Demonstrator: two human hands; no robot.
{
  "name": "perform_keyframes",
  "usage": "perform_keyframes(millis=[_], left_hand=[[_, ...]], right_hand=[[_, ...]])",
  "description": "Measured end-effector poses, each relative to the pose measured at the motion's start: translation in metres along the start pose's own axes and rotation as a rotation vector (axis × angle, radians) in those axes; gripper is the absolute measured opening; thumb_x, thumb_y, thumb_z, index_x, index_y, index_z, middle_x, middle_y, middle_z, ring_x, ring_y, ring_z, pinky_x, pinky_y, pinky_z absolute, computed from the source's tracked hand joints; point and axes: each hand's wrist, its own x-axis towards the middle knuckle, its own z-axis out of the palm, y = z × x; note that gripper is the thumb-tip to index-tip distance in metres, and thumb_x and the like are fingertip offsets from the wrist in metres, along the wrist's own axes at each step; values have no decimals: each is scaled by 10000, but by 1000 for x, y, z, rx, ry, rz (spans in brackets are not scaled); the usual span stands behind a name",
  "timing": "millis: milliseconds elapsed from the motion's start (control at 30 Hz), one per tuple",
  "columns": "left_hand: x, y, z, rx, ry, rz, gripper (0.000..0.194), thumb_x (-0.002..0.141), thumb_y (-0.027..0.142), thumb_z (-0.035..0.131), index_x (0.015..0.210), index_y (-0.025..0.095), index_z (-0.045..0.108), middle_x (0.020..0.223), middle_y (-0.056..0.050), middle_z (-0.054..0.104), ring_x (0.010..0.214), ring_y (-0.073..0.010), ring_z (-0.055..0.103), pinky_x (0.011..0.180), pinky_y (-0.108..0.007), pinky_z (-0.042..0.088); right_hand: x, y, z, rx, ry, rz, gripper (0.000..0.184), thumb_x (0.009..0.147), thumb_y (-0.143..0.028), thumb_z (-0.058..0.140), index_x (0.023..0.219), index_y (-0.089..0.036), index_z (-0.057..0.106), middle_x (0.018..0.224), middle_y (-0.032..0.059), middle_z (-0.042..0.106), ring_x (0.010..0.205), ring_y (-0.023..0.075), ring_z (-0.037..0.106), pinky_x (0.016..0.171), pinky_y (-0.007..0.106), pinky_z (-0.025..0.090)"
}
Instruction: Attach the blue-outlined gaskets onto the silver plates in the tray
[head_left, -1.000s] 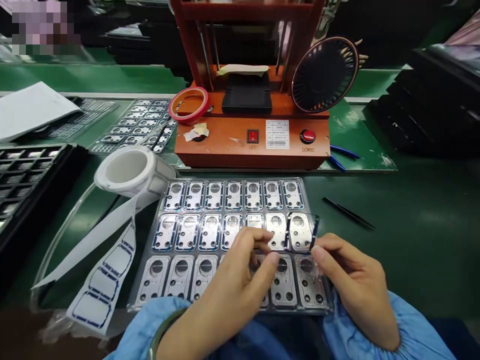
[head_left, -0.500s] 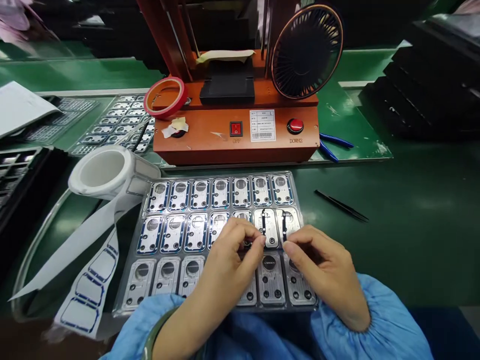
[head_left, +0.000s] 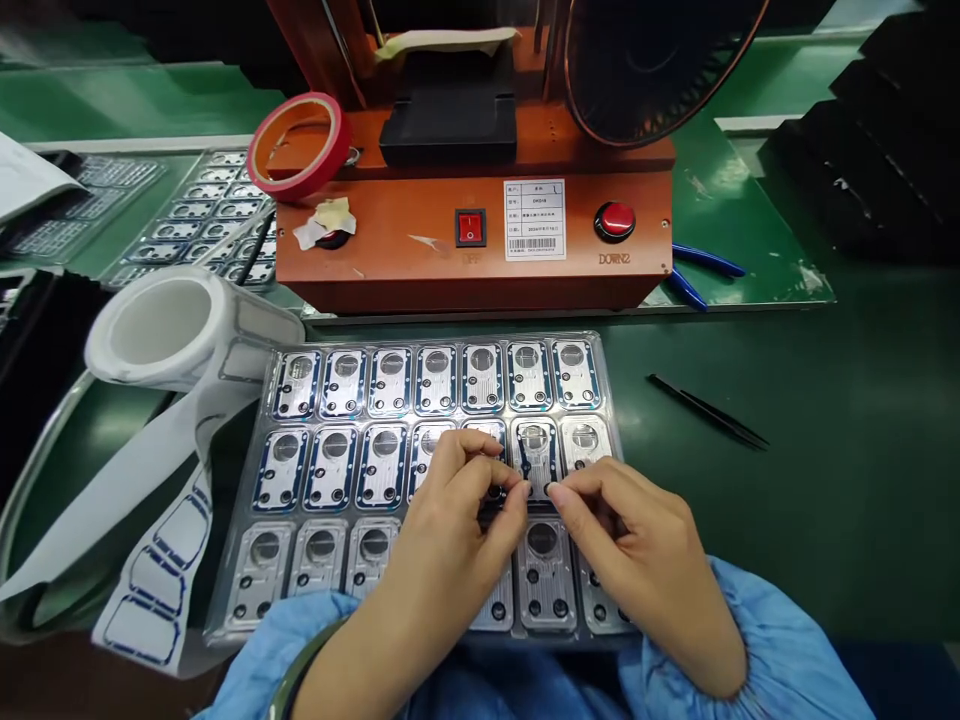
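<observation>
A clear plastic tray [head_left: 247,520] with three rows of small metal plates lies in front of me. My left hand [head_left: 457,530] and my right hand [head_left: 630,560] meet over the middle row. Both pinch the ends of a thin blue-edged adhesive frame [head_left: 534,468] and hold it on one metal plate [head_left: 534,440]. Plates in the top row and the left part of the middle row carry blue frames. The bottom-row plates that I can see are bare. Both sleeves are light blue.
A white roll of backing paper [head_left: 161,325] with blue frame outlines trails off at the left. An orange press [head_left: 472,240] with a red button stands behind, with a red tape roll [head_left: 300,145] and a black fan [head_left: 652,60] on it. Black tweezers [head_left: 709,410] lie at the right, blue pliers [head_left: 694,275] beyond.
My hands carried the blue frame from above the right end of the middle row down and left onto a plate. The view has tilted down and closer.
</observation>
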Motion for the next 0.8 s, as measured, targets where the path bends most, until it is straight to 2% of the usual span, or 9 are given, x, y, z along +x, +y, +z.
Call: perform_keyframes(millis=[267, 500, 800], left_hand=[[3, 2, -2, 14, -49, -13, 62, 860, 165, 545, 825, 177, 594, 980, -53, 508, 840, -133, 582, 605, -245, 498], [1, 0, -2, 1, -53, -7, 59, 872, 162, 538, 828, 174, 575, 975, -44, 511, 921, -138, 579, 728, -272, 508], [3, 1, -2, -17, -52, -3, 68, 868, 151, 532, 824, 170, 580, 959, -49, 518, 914, -147, 585, 715, -282, 513]], right_hand=[[-1, -2, 0, -17, -13, 9, 196, 902, -227, 562, 717, -170, 598, 650, -19, 551, 552, 81, 471, 541, 241, 366], [-1, -2, 1, -33, -21, 24, 196, 903, -236, 559, 728, -166, 611, 648, -19, 549, 547, 76, 466, 532, 238, 362], [-1, -1, 1, -34, -15, 29, 194, 900, -239, 569, 720, -174, 603, 641, -25, 547, 537, 74, 462, 529, 233, 363]])
